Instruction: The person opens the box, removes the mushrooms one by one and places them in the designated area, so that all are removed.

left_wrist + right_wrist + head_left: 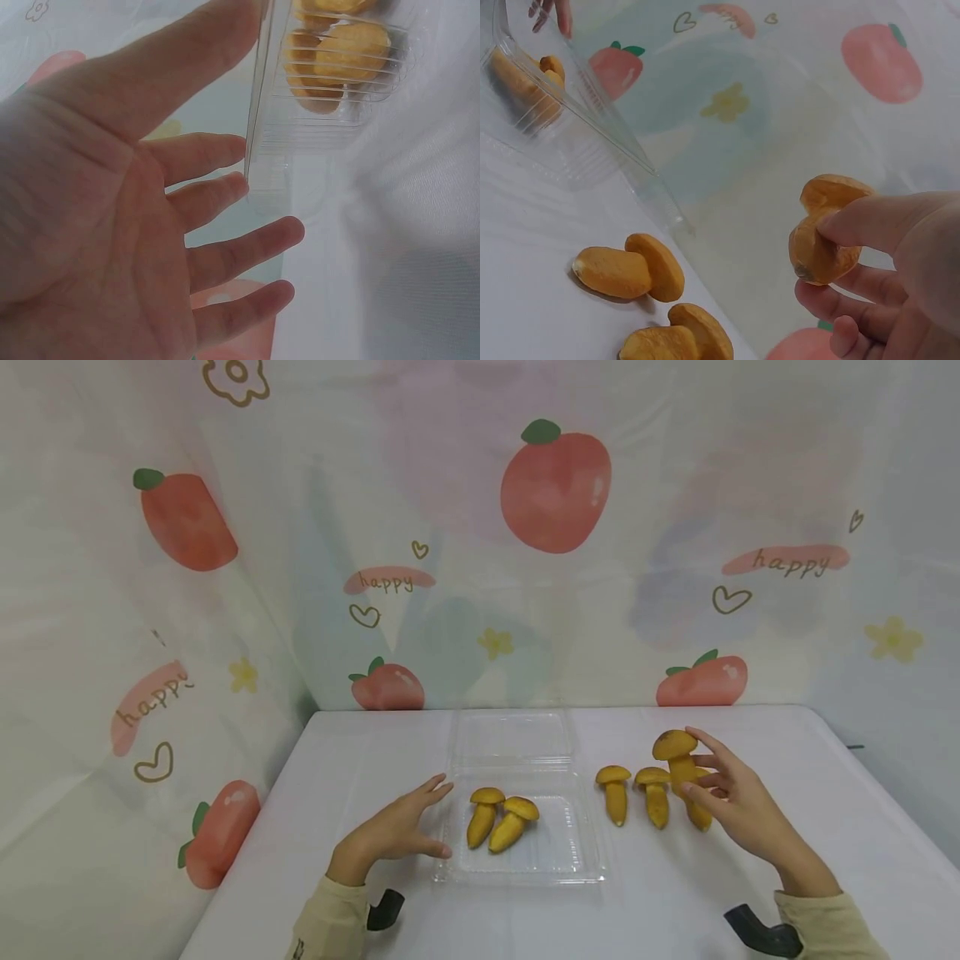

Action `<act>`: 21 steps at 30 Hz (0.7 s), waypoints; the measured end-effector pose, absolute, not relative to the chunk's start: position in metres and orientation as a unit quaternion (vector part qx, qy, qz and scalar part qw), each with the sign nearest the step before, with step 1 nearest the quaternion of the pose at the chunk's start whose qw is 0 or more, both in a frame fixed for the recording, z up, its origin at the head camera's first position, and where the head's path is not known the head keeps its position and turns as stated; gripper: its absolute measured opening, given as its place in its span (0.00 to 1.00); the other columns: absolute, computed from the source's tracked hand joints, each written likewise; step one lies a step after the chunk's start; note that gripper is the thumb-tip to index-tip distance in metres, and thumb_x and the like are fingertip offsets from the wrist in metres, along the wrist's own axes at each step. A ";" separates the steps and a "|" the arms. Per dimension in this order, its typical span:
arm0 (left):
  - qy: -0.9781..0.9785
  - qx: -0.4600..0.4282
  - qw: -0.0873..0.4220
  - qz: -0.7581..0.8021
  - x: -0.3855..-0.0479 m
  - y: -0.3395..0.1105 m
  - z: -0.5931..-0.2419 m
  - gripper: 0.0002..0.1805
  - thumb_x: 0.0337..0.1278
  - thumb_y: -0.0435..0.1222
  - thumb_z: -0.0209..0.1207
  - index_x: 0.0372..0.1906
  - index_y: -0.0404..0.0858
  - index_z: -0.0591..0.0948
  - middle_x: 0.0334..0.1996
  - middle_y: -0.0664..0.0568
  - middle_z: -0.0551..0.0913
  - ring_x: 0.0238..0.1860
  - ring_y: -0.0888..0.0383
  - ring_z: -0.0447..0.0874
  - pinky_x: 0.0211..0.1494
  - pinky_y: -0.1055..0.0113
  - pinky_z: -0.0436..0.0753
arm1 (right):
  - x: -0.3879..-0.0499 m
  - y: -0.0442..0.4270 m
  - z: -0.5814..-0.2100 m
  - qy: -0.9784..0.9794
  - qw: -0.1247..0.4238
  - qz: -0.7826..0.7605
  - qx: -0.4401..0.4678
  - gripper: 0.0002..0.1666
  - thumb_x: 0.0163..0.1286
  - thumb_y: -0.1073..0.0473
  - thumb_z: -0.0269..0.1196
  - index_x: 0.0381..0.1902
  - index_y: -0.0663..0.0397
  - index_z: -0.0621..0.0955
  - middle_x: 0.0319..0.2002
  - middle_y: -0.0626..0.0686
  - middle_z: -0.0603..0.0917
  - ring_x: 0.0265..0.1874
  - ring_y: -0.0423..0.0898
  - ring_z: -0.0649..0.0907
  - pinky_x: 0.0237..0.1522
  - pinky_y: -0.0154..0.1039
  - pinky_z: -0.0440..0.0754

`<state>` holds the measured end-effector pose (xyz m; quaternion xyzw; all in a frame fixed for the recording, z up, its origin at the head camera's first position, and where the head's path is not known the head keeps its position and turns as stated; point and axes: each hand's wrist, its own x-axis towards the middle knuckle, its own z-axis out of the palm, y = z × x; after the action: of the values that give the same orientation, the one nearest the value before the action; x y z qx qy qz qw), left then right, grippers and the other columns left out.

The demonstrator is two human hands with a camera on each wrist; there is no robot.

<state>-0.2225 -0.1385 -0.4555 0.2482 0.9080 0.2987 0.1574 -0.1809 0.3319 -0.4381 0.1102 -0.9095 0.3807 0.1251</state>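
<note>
In the head view a clear plastic box (592, 852) lies open on the table, two yellow mushrooms (508, 825) side by side in its left part. My left hand (393, 831) is at the box's left edge, fingers spread, holding nothing; in the left wrist view its thumb and fingertips reach the box's rim (256, 97). My right hand (742, 802) pinches a yellow mushroom (677, 756) by its stem, cap up, above the table. Beneath and beside it lie several more mushrooms (615, 793), one partly hidden behind the held one. The right wrist view shows the held mushroom (817, 247) between thumb and fingers.
The box's lid (513, 737) lies folded back toward the rear of the white table (375, 743). Behind and to the left hangs a cloth (450, 468) printed with fruit. Black straps (761, 933) show at both wrists.
</note>
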 end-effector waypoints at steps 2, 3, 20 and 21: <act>0.907 0.249 0.158 0.300 -0.223 -0.139 -0.456 0.54 0.48 0.44 0.77 0.78 0.37 0.61 0.81 0.40 0.53 0.79 0.36 0.55 0.76 0.36 0.63 | -0.182 0.336 -0.441 -0.909 0.127 0.383 0.105 0.46 0.68 0.66 0.67 0.79 0.57 0.57 0.55 0.73 0.78 0.37 0.21 0.76 0.36 0.23 0.80; 0.907 0.249 0.158 0.300 -0.222 -0.138 -0.456 0.54 0.48 0.44 0.77 0.78 0.37 0.61 0.81 0.40 0.53 0.79 0.36 0.55 0.76 0.36 0.63 | -0.182 0.338 -0.442 -0.909 0.127 0.384 0.102 0.46 0.68 0.67 0.67 0.79 0.57 0.57 0.55 0.73 0.79 0.37 0.21 0.75 0.36 0.21 0.79; 0.910 0.244 0.158 0.295 -0.220 -0.138 -0.453 0.53 0.48 0.44 0.77 0.78 0.37 0.61 0.81 0.41 0.53 0.79 0.36 0.55 0.76 0.35 0.62 | -0.185 0.357 -0.458 -0.911 0.136 0.388 0.039 0.47 0.73 0.67 0.61 0.81 0.56 0.50 0.64 0.78 0.68 0.45 0.60 0.82 0.35 0.15 0.74; 0.910 0.245 0.158 0.295 -0.220 -0.138 -0.453 0.53 0.48 0.44 0.77 0.78 0.37 0.61 0.81 0.41 0.53 0.79 0.36 0.55 0.76 0.35 0.62 | -0.185 0.358 -0.459 -0.911 0.136 0.389 0.038 0.47 0.73 0.67 0.60 0.81 0.56 0.49 0.64 0.78 0.68 0.46 0.66 0.80 0.35 0.15 0.74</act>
<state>-0.2203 -0.1377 -0.4532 0.2449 0.9099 0.2951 0.1581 -0.1852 0.3582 -0.4585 0.0381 -0.9106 0.3886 0.1357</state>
